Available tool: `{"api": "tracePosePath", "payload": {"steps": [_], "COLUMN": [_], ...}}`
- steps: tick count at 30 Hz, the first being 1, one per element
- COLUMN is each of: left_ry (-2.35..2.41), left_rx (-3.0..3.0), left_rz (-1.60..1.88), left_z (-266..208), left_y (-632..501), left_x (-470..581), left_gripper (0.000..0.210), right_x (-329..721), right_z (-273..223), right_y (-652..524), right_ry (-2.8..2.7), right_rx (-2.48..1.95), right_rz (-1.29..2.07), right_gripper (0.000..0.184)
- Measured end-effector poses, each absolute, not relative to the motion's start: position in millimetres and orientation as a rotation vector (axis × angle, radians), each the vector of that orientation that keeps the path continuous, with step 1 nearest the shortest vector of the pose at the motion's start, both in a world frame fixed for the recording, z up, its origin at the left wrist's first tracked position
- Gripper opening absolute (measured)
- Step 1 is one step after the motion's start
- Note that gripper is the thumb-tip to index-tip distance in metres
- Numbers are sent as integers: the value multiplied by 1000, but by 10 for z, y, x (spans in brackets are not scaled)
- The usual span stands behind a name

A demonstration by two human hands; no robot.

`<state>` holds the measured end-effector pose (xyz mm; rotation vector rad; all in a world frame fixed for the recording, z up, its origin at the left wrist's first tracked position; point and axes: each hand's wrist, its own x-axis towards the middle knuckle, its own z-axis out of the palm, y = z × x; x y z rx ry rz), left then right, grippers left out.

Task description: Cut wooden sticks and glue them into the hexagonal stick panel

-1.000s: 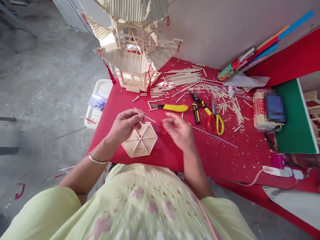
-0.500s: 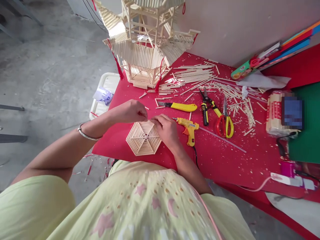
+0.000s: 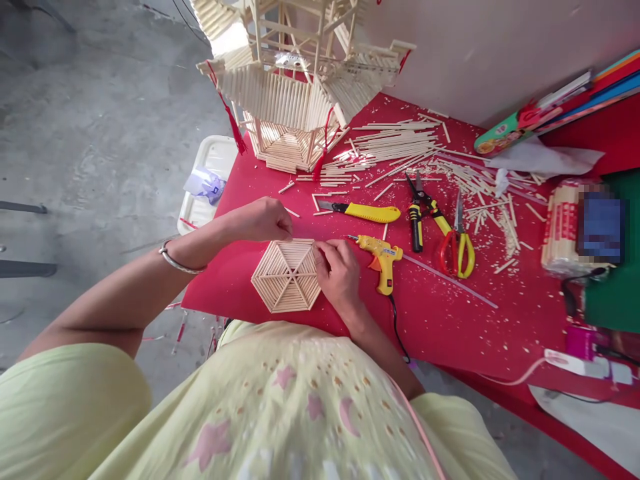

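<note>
from here i see the stick hexagon (image 3: 286,293) on the red table (image 3: 475,340); left hand (image 3: 267,219) curls at its twelve o'clock, right hand (image 3: 341,270) at two; i cannot tell whether either pinches anything; glue gun (image 3: 384,260) at three.

A purple wrapper (image 3: 208,187) lies on a white tray (image 3: 220,151).
</note>
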<state>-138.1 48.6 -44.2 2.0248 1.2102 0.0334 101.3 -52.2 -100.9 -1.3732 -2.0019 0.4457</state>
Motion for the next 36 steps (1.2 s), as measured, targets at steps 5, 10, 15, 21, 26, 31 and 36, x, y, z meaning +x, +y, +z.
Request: {"api": "tracePosePath", "payload": {"steps": [5, 10, 15, 21, 26, 31, 36], "left_ry": [1199, 1221, 1230, 1190, 1140, 1164, 1151], "left_rx": [2049, 2059, 2137, 2217, 2212, 2205, 2186], "left_rz": [55, 26, 1, 58, 152, 105, 151], "left_z": [-436, -455, -443, -446, -490, -480, -469], "left_y": [485, 482, 468, 443, 432, 428, 430], "left_x": [-1382, -1365, -1354, -1383, -1416, -1416, -1416], "left_gripper": [15, 15, 15, 17, 17, 18, 17], "right_x": [1019, 1026, 1018, 1017, 1014, 1006, 1010], "right_z": [-1039, -1035, -1021, -1015, -1013, -998, -1012], "right_y": [-504, -499, -492, -490, -494, -493, -493], "right_ry": [-1982, -1970, -1962, -2056, -2072, -2075, -2099], "right_rx": [-1336, -1331, -1370, -1423, -1446, -1452, -1439], "right_rz": [451, 476, 481, 437, 457, 456, 457], "right_gripper": [26, 26, 29, 35, 35, 35, 37]}}
